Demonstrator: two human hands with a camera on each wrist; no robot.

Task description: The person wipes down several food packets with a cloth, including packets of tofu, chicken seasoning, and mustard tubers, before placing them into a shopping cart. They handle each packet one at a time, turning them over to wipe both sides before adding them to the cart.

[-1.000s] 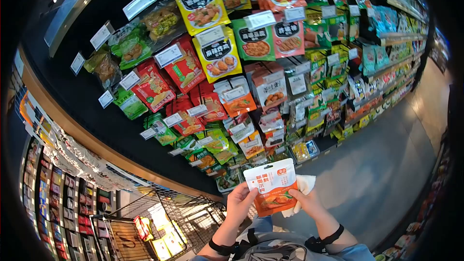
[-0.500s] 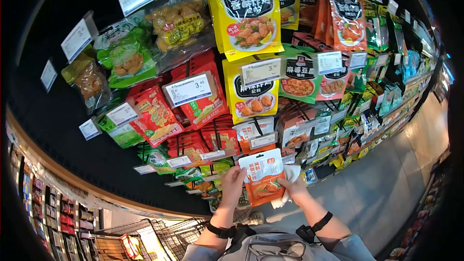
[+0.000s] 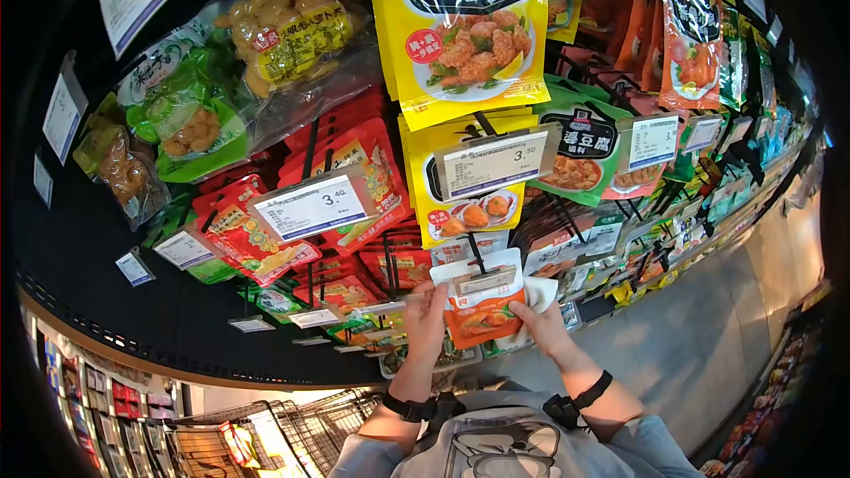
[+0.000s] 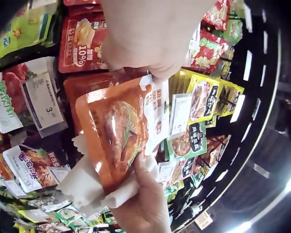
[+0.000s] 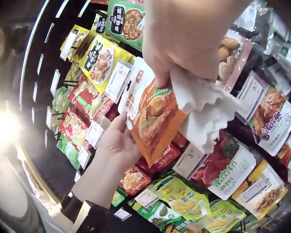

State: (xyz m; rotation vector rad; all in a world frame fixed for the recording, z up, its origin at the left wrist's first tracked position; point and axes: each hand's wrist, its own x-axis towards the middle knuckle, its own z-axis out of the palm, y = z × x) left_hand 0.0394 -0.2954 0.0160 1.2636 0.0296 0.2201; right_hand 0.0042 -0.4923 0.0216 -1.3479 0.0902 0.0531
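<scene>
Both hands hold an orange-and-white seasoning packet [image 3: 482, 320] upright in front of the rack, its picture of cooked food facing me. The left hand [image 3: 425, 317] pinches the packet's left edge near the top. At the lower right edge, the right hand [image 3: 544, 329] grips it with the thumb across the front. A crumpled white tissue-like sheet [image 5: 203, 109] is also held in the right hand, behind the packet. In the head view, a hook's price tag [image 3: 485, 282] overlaps the packet's upper part. Similar orange-and-white packets [image 3: 460, 248] hang just behind.
Yellow packets [image 3: 469, 44] hang above on hooks whose price tags stick out. Red packets [image 3: 354, 177] hang to the left, a green packet [image 3: 575, 146] to the right. A wire shopping cart [image 3: 292, 438] with a few goods stands at lower left. Grey floor [image 3: 620, 363] runs along the rack.
The head view has come closer to the rack. The held packet has moved up to the hook, where a price tag now overlaps it. Both hands keep their hold.
</scene>
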